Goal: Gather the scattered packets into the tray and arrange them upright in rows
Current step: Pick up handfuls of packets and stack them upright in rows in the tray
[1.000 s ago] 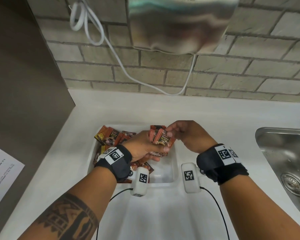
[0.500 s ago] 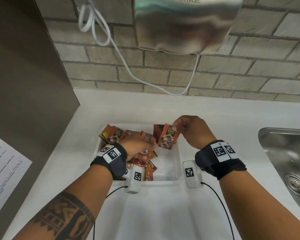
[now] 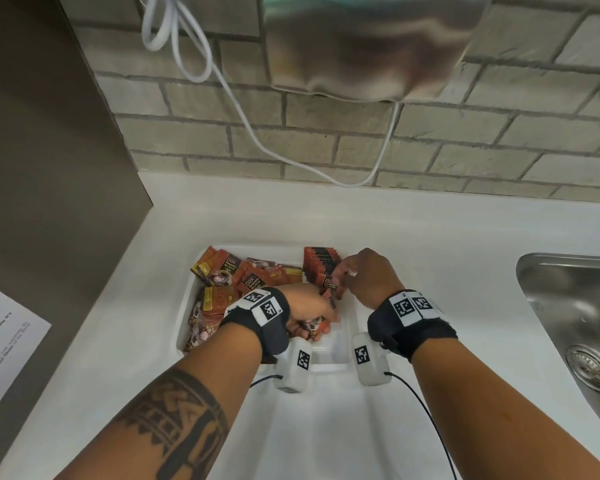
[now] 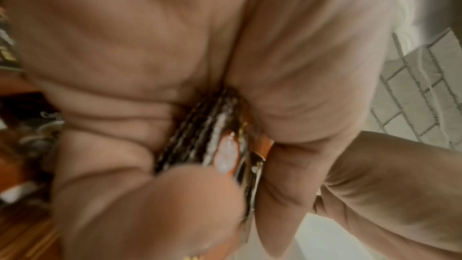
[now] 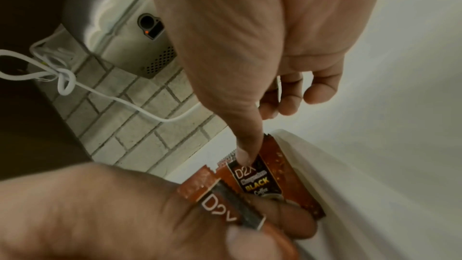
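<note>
A white tray (image 3: 187,308) sits on the counter with several orange-brown coffee packets (image 3: 229,271) lying loose in its left half. A row of upright packets (image 3: 321,263) stands at the tray's back right. My right hand (image 3: 343,276) is at the near end of that row, thumb (image 5: 246,145) on the top of a D2X packet (image 5: 262,181) that stands against the tray wall (image 5: 325,165). My left hand (image 3: 317,323) is low in the tray's middle, fingers curled round a small stack of packets (image 4: 220,135). Palms hide most of the stack.
A steel sink (image 3: 575,306) lies at the right. A hand dryer (image 3: 360,46) with a white cable (image 3: 222,81) hangs on the brick wall behind. A brown panel (image 3: 49,168) bounds the left, with a paper sheet (image 3: 0,341) on it.
My right hand took a packet from the left hand's stack and carried it down to the near end of the upright row. The left hand dropped lower into the tray.
</note>
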Demonstrator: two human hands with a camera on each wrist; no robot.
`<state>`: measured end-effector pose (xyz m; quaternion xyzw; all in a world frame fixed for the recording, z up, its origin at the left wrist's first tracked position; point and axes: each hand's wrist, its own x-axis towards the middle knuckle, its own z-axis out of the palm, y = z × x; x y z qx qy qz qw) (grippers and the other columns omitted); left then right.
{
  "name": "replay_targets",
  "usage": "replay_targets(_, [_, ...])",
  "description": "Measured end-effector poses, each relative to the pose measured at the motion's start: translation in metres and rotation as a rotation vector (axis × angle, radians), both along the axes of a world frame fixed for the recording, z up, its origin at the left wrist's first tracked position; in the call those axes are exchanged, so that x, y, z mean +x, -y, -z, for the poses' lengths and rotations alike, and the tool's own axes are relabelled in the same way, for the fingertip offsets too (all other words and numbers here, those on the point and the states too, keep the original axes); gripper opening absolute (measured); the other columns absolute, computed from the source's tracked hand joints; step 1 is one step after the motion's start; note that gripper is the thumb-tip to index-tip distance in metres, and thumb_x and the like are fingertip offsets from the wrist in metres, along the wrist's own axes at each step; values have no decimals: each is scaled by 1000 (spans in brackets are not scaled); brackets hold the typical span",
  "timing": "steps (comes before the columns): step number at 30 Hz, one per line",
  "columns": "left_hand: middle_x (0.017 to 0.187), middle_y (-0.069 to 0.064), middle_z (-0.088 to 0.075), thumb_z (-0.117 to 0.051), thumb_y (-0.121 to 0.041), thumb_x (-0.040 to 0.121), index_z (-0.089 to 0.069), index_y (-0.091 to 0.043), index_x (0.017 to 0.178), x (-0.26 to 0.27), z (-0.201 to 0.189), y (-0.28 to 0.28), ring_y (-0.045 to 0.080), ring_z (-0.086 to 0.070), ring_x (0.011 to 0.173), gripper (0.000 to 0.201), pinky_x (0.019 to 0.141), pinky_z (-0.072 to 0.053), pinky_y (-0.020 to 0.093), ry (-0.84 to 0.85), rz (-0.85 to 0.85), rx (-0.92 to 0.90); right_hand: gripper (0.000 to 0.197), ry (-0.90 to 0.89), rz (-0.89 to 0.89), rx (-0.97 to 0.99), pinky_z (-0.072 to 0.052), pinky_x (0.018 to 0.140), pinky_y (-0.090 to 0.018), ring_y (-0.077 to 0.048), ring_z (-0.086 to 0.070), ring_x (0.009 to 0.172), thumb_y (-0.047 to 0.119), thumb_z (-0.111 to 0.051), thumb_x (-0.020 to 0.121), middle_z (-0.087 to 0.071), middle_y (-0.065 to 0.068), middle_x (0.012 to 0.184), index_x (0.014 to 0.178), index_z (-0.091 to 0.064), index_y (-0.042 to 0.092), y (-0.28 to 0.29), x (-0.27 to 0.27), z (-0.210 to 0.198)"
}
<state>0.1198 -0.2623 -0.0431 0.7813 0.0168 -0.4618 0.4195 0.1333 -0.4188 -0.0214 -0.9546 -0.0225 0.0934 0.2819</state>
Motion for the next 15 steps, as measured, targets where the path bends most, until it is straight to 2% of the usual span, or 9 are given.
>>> replay_targets(1, [91, 11, -72, -66, -25, 96, -68, 4, 111, 1, 0, 1, 22, -63, 70, 33, 54, -48, 24, 1, -8, 0, 16, -5, 1, 4, -33, 59, -11, -13, -60, 86, 16, -69, 85, -64, 6, 87, 78, -75, 29, 0, 0, 1])
replay_targets(4, [85, 8, -70, -64, -21, 97, -66, 1, 104, 2, 0, 4, 18, -62, 63, 23, 46, -47, 20, -2, -43, -30, 11, -2, -7, 1, -31, 59, -9, -11, -57, 85, 16, -70, 86, -57, 11, 82, 87, -77, 24, 2, 2, 0])
replay_targets(6, [87, 8, -69, -64, -20, 98, -65, -1, 104, 3, 0, 5, 18, -61, 62, 20, 43, -46, 18, -7, -62, -44, 10, 18, -13, 9, -32, 60, -8, -11, -56, 84, 15, -71, 85, -55, 12, 81, 89, -76, 22, 4, 3, -1])
replay_targets(8, [89, 10, -68, -64, -20, 98, -65, -2, 104, 3, 0, 6, 17, -61, 61, 20, 42, -45, 18, -13, -73, -55, 10, 37, 2, 33, -33, 60, -8, -11, -55, 83, 13, -71, 85, -53, 13, 81, 90, -74, 20, 4, 4, -1])
replay_targets(11, [83, 8, -67, -63, -20, 98, -64, -3, 100, 3, 1, 7, 16, -61, 58, 17, 41, -43, 18, -14, -73, -63, 10, 47, 21, 56, -34, 61, -9, -11, -53, 81, 12, -74, 83, -52, 10, 84, 89, -71, 19, 4, 5, -1])
replay_targets(15, [83, 6, -68, -63, -23, 99, -64, -5, 103, 3, 2, 6, 16, -63, 61, 19, 42, -44, 18, -15, -60, -58, 14, 43, 17, 73, -34, 60, -10, -8, -52, 77, 10, -76, 80, -51, 15, 80, 87, -69, 20, 5, 5, 1])
